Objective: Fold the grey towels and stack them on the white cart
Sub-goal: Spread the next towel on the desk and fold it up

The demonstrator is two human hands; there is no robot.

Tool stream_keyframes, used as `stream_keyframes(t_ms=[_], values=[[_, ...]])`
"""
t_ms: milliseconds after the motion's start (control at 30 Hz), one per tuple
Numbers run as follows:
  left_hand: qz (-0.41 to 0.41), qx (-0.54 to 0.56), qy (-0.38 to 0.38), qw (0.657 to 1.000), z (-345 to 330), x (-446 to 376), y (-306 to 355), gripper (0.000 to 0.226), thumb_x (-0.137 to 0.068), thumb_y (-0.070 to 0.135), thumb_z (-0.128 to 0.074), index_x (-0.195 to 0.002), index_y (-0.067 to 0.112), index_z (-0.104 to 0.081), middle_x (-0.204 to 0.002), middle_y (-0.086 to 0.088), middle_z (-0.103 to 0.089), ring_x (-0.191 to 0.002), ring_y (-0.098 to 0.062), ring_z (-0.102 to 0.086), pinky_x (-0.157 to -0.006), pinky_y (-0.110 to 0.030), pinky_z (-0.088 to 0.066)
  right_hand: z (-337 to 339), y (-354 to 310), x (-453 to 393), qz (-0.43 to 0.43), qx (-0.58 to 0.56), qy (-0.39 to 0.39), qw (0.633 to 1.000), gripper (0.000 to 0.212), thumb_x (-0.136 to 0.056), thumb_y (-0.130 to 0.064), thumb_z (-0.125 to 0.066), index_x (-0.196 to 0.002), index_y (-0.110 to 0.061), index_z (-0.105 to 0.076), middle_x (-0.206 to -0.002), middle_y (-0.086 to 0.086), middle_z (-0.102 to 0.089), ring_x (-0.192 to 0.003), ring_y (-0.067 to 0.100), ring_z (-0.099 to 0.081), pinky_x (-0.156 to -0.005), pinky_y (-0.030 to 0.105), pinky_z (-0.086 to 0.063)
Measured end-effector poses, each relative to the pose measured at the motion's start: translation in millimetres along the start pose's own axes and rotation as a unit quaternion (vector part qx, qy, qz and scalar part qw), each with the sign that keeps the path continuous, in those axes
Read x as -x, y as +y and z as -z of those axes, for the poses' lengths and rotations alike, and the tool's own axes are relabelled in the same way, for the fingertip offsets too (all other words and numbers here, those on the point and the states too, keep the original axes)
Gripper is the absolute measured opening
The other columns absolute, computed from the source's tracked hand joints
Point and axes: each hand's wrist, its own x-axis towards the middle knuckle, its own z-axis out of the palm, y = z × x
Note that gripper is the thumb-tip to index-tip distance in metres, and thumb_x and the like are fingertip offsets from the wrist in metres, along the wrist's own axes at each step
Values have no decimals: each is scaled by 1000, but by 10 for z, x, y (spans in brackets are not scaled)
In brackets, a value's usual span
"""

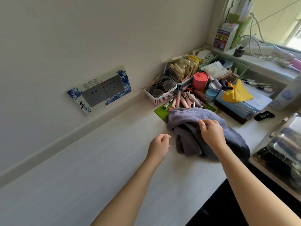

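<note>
Grey towel (192, 126) crumpled on desk (97, 160), under right hand (211, 132), whose grip pinches top fold. Left hand (160, 144) just beside the towel, loosely curled, holding nothing. Towel likely soft, limp, light; best taken at corners or hem to spread flat.

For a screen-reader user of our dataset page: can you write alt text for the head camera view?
A person's right hand pinches a crumpled grey towel on a white counter, while the left hand hovers beside it, loosely curled, holding nothing. Behind the towel sit a basket of glasses, scattered cosmetics and a yellow cloth.
</note>
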Motion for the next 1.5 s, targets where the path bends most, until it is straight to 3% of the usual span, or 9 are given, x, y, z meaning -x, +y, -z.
stream_keyframes(t_ms=[200, 333, 500, 667, 767, 867, 1133, 1300, 1500], values=[[32, 88, -7, 996, 313, 185, -110, 32, -101, 26, -34, -111, 9, -60, -101, -6, -60, -72, -16, -62, -62, -23, -43, -18, -674, 657, 101, -45, -18, 994, 25, -94, -25, -52, -106, -12, -70, -101, 5, -65, -97, 18, -59, -81, 20, -37], [62, 202, -40, 977, 634, 464, -198, 29, -103, 32, -30, -100, 16, -54, -90, -6, -66, -74, -19, -65, -76, -31, -50, -182, -1155, 1211, 141, -99, -71, 982, 23, -95, -20, -52, -101, -11, -72, -94, -1, -62, -89, 9, -54, -78, 18, -37], [123, 436, -62, 890, 1115, 745, -605, 35, -100, 30, -42, -88, 7, -66, -77, -13, -71, -66, -20, -68, -70, -33, -58, -449, -1566, 1784, 114, -194, -186, 957, 25, -97, -20, -47, -94, -17, -72, -91, 0, -68, -86, 10, -63, -81, 19, -45], [118, 448, 24, 886, 1574, 1101, -1211, 21, -99, 12, -41, -98, 14, -62, -87, -8, -66, -63, -11, -65, -57, -19, -52, -929, -1792, 2339, 113, -220, -243, 938, 24, -98, -25, -47, -96, -18, -70, -87, 2, -69, -75, 12, -66, -78, 32, -54], [125, 467, 109, 869, 1722, 1226, -1506, 28, -97, 6, -42, -119, 10, -59, -110, -15, -63, -78, -18, -63, -58, -19, -52, -1189, -1756, 2460, 108, -138, -152, 973, 25, -95, -31, -50, -113, -19, -61, -113, 4, -54, -101, 18, -55, -92, 36, -47], [135, 493, 160, 844, 1918, 1415, -1864, 33, -97, 3, -39, -126, 1, -55, -112, -17, -63, -85, -23, -61, -70, -28, -49, -1456, -1801, 2641, 41, -80, -199, 976, 43, -93, -37, -51, -132, -20, -47, -132, 13, -42, -124, 29, -39, -104, 41, -36], [127, 548, 266, 783, 2576, 1979, -2473, 40, -98, 7, -41, -138, 8, -42, -129, -14, -55, -115, -28, -54, -87, -33, -43, -1938, -2274, 3162, 6, -235, -378, 895, 41, -92, -20, -59, -131, -26, -47, -99, 16, -65, -89, 20, -64, -80, 30, -54], [57, 447, 307, 839, 2802, 2200, -2743, 29, -95, 16, -53, -123, 21, -54, -127, -1, -57, -119, -18, -54, -102, -29, -41, -2123, -2753, 3374, 72, -281, -425, 858, 24, -92, -3, -55, -113, -9, -64, -89, 13, -68, -81, 20, -67, -73, 23, -56], [21, 352, 310, 883, 2885, 2429, -2802, 34, -84, 20, -71, -113, 23, -54, -102, 3, -64, -91, -9, -63, -77, -18, -49, -2281, -3431, 3460, 210, -149, -481, 838, 22, -96, -10, -48, -100, -7, -68, -84, 6, -71, -77, 12, -69, -78, 25, -56]])
